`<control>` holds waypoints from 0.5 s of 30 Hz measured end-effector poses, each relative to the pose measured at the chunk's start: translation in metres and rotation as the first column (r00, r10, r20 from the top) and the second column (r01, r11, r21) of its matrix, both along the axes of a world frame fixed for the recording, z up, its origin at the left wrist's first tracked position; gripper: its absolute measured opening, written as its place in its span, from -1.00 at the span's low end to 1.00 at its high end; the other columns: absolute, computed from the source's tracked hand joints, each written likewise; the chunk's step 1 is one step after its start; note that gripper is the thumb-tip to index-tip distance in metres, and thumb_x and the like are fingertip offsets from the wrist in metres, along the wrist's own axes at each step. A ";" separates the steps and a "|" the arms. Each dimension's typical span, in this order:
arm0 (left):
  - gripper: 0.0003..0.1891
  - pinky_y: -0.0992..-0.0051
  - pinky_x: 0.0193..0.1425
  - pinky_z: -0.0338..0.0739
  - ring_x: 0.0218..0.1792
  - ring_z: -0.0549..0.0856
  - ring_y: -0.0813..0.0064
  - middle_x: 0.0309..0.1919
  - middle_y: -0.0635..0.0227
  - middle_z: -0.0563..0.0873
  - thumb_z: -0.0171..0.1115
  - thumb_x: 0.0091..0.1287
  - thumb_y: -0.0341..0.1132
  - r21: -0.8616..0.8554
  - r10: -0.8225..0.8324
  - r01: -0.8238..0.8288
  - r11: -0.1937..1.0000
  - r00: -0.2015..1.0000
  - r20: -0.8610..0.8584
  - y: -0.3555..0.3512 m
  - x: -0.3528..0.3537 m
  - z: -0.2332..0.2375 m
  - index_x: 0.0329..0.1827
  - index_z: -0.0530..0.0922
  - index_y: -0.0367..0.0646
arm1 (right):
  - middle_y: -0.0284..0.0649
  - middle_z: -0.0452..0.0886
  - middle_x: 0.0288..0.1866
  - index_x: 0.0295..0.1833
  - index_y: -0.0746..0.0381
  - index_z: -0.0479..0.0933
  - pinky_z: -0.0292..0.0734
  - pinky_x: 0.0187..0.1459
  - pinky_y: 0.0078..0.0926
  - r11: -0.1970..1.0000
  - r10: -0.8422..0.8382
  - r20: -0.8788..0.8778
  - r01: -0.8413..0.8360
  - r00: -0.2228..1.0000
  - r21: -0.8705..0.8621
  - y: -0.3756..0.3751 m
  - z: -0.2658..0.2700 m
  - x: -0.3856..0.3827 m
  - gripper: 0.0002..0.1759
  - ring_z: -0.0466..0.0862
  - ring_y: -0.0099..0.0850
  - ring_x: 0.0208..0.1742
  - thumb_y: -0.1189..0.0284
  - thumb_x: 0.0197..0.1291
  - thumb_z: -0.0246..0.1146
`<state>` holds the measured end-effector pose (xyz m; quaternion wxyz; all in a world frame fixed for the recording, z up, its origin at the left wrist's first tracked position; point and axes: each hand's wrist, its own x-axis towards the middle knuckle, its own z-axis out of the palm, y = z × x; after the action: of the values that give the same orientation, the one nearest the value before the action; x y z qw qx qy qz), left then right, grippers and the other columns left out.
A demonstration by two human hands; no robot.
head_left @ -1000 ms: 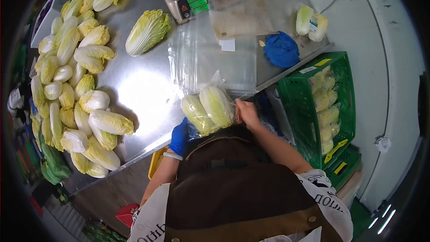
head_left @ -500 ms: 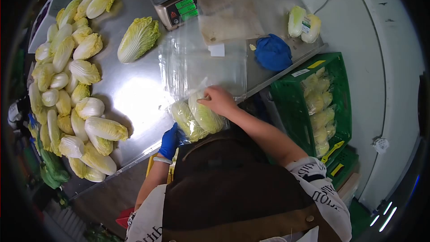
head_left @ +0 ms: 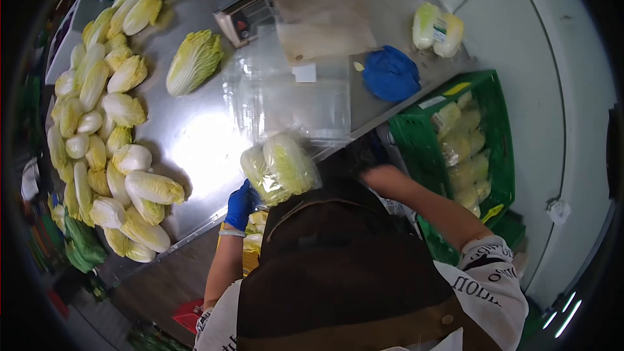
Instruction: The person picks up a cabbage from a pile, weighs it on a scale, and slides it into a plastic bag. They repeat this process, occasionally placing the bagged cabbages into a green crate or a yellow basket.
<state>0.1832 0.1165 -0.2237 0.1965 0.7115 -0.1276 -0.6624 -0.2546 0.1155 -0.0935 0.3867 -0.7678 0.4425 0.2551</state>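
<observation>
A clear plastic bag with two napa cabbages (head_left: 283,168) in it is at the table's near edge, against my apron. My left hand (head_left: 240,205), in a blue glove, grips the lower left side of that bag. My bare right hand (head_left: 376,177) is away from the bag, to its right, below the table edge near the green crate; its fingers are hidden and blurred. Just beyond the bag lies a stack of clear plastic bags (head_left: 292,107) with a small white paper on it. One loose napa cabbage (head_left: 194,64) rests to the left of the stack.
Many loose napa cabbages (head_left: 123,149) line the table's left side. A scale (head_left: 250,16) stands at the back. A blue crumpled bundle (head_left: 390,73) and a labelled cabbage pack (head_left: 437,30) lie on the right. The green crate (head_left: 406,133) beside the table holds bagged cabbages.
My right hand has let go of the bagged cabbages and moved right and down, off the table. The left hand stays at the bag. The whole view has shifted slightly.
</observation>
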 end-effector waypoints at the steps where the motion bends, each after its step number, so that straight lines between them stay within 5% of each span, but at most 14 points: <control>1: -0.70 0.57 -0.46 0.43 -0.60 0.51 0.59 -0.63 0.44 0.55 0.19 0.40 -0.15 0.021 0.015 -0.016 1.000 0.999 0.046 -0.001 -0.001 0.008 -0.38 0.58 -0.21 | -0.04 0.57 -0.08 -0.10 0.28 0.51 0.56 -0.02 -0.19 0.863 -0.079 0.304 0.218 0.949 -0.455 -0.005 -0.003 0.027 -0.77 0.60 -0.11 -0.02 0.43 0.15 0.11; 2: -0.75 0.59 -0.45 0.41 -0.60 0.50 0.62 -0.66 0.47 0.53 0.22 0.39 -0.20 0.033 0.015 -0.018 0.999 0.997 0.082 -0.007 -0.008 0.014 -0.35 0.57 -0.22 | -0.06 0.55 -0.14 -0.07 0.24 0.48 0.53 0.02 -0.21 0.831 -0.142 0.624 0.435 0.768 -0.347 -0.024 0.007 0.058 -0.75 0.56 -0.09 -0.03 0.44 0.12 0.13; 3: -0.82 0.57 -0.42 0.45 -0.54 0.51 0.59 -0.54 0.44 0.57 0.27 0.33 -0.26 -0.126 -0.072 0.114 0.985 0.952 0.297 -0.006 -0.016 0.020 -0.27 0.58 -0.21 | -0.02 0.52 0.07 0.08 0.18 0.47 0.49 0.13 -0.18 0.909 -0.052 0.636 0.301 0.770 -0.290 -0.041 0.008 0.084 -0.62 0.51 -0.09 0.15 0.41 0.10 0.17; 4: -0.83 0.54 -0.39 0.48 -0.48 0.52 0.56 -0.43 0.40 0.61 0.32 0.26 -0.32 -0.265 -0.115 0.276 0.924 0.860 0.497 -0.001 -0.020 0.027 -0.18 0.59 -0.21 | -0.07 0.32 0.40 0.31 0.20 0.35 0.23 0.35 0.00 0.814 0.140 0.674 0.303 0.726 -0.495 -0.030 -0.003 0.104 -0.33 0.25 0.00 0.42 0.35 0.01 0.25; 5: -0.75 0.51 -0.26 0.50 -0.33 0.54 0.53 -0.26 0.35 0.61 0.32 0.23 -0.38 -0.394 -0.090 0.357 0.847 0.827 0.555 0.001 -0.027 0.035 -0.05 0.56 -0.22 | -0.11 0.22 0.46 0.36 0.12 0.33 0.16 0.35 0.19 0.786 0.226 0.613 0.231 0.757 -0.574 -0.028 -0.008 0.118 -0.35 0.15 0.02 0.48 0.31 0.08 0.22; 7: -0.56 0.40 0.05 0.46 -0.01 0.52 0.42 0.07 0.23 0.54 0.28 0.22 -0.46 -0.538 -0.097 0.513 0.669 0.778 0.621 0.003 -0.028 0.032 0.19 0.46 -0.23 | -0.12 0.26 0.44 0.27 -0.09 0.41 0.24 0.31 0.17 0.589 0.314 0.378 0.134 0.871 -0.797 -0.031 -0.051 0.150 -0.53 0.14 0.09 0.47 0.27 0.21 0.09; 8: -0.47 0.33 0.23 0.40 0.16 0.48 0.35 0.23 0.17 0.47 0.24 0.23 -0.49 -0.556 -0.130 0.588 0.587 0.747 0.652 0.000 -0.023 0.028 0.30 0.39 -0.23 | -0.13 0.27 0.41 0.23 -0.12 0.44 0.28 0.26 0.18 0.586 0.314 0.412 0.167 0.855 -0.793 -0.035 -0.062 0.156 -0.55 0.17 0.12 0.44 0.24 0.18 0.13; 9: -0.46 0.29 0.33 0.30 0.24 0.44 0.29 0.27 0.13 0.45 0.20 0.24 -0.52 -0.627 -0.147 0.588 0.511 0.778 0.611 -0.007 -0.021 0.029 0.33 0.37 -0.24 | -0.12 0.45 0.26 0.15 -0.06 0.51 0.42 0.17 0.02 0.567 0.303 0.494 0.263 0.815 -0.780 -0.043 -0.048 0.149 -0.53 0.41 0.01 0.29 0.27 0.03 0.25; 11: -0.38 0.25 0.52 0.03 0.45 0.26 0.21 0.39 0.07 0.35 0.10 0.23 -0.59 -0.694 -0.239 0.651 0.307 0.759 0.605 -0.021 -0.002 0.027 0.42 0.26 -0.30 | -0.12 0.54 0.16 0.09 0.00 0.56 0.50 0.07 -0.12 0.804 -0.092 0.672 0.453 0.735 -0.385 -0.071 -0.019 0.143 -0.49 0.54 -0.05 0.14 0.30 -0.10 0.32; 14: -0.13 0.25 0.55 -0.06 0.48 0.16 0.22 0.47 0.13 0.20 0.14 0.04 -0.70 -0.539 -0.411 0.620 0.570 0.783 0.466 -0.051 0.008 0.056 0.52 0.08 -0.24 | -0.12 0.65 0.00 0.02 0.09 0.61 0.58 -0.11 -0.29 0.728 -0.543 0.688 0.678 0.482 0.099 -0.102 0.010 0.106 -0.44 0.66 -0.09 -0.09 0.34 -0.26 0.38; 15: -0.06 0.27 0.54 -0.02 0.47 0.17 0.26 0.47 0.16 0.21 0.09 -0.03 -0.75 -0.644 -0.432 0.502 0.577 0.857 0.281 -0.065 -0.011 0.081 0.54 0.03 -0.20 | -0.16 0.65 0.04 0.08 0.18 0.58 0.57 -0.11 -0.29 0.747 -0.528 0.734 0.645 0.427 0.162 -0.108 0.015 0.088 -0.41 0.66 -0.13 -0.07 0.25 -0.17 0.43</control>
<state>0.1725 0.0512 -0.1423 0.2621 0.5539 -0.5594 -0.5582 -0.1662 0.0077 -0.0790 0.5390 -0.6235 0.5013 -0.2636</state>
